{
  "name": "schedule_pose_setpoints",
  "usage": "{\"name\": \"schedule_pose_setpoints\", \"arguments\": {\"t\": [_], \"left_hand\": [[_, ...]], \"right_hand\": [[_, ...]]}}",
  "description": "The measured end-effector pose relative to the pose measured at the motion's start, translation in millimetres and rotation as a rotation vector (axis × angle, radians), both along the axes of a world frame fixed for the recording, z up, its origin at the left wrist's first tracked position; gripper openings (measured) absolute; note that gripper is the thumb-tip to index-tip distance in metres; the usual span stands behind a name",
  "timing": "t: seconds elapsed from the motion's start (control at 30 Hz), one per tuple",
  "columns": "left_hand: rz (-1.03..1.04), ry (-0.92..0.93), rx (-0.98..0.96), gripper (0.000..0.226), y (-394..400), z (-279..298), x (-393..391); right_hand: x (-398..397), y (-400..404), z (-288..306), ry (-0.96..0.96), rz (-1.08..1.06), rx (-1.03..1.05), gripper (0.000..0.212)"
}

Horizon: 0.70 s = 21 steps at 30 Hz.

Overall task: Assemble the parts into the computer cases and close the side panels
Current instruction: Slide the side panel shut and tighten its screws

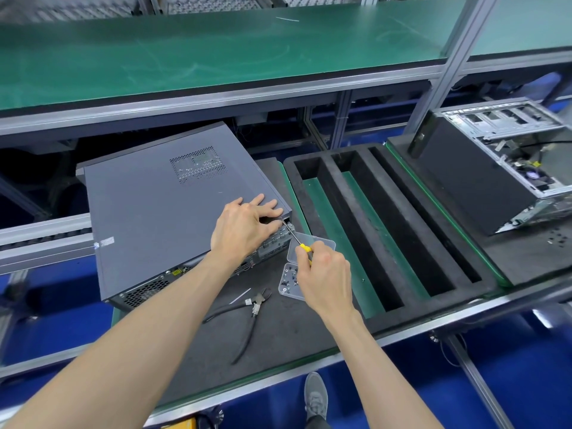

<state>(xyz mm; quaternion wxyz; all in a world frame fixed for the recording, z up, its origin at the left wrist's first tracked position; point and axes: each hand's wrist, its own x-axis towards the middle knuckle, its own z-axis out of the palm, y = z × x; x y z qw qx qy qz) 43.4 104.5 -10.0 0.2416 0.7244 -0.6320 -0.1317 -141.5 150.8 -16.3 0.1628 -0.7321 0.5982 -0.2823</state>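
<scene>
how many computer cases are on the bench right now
2. The closed grey case lies at the left under the left hand. The open case, panel off, lies at the far right. Others may sit out of frame.

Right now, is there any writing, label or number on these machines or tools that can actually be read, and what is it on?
None can be read.
White sticker on the grey computer case, near its left edge: print too small and blurred.
Yellow label on the case's rear face: blurred, unreadable.
White tag on the cutting pliers: no legible text.
Open second case on the right: no readable markings.
</scene>
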Motion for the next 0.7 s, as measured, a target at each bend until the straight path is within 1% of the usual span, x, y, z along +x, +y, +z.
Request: {"name": "schedule_pose_setpoints", "arguments": {"t": [0.2,0.3,0.4,0.5,0.7], "left_hand": [[-0.023,-0.041,0.077,0.035,1,-2,6],[-0.013,-0.042,0.067,0.037,3,-2,6],[-0.017,-0.041,0.064,0.039,3,-2,6],[-0.049,-0.039,0.073,0.041,2,-4,9],[-0.062,-0.012,0.093,0.042,2,0,9]], "right_hand": [[-10,2,-2,-0.077,-0.046,0.053,0.034],[-18,-2,-5,-0.078,-0.101,0.127,0.033],[-16,-9,-4,-0.116,-0.115,0.205,0.027],[-15,-11,-6,-0.087,-0.124,0.228,0.025],[-15,-9,-6,-0.031,-0.122,0.190,0.026]]}}
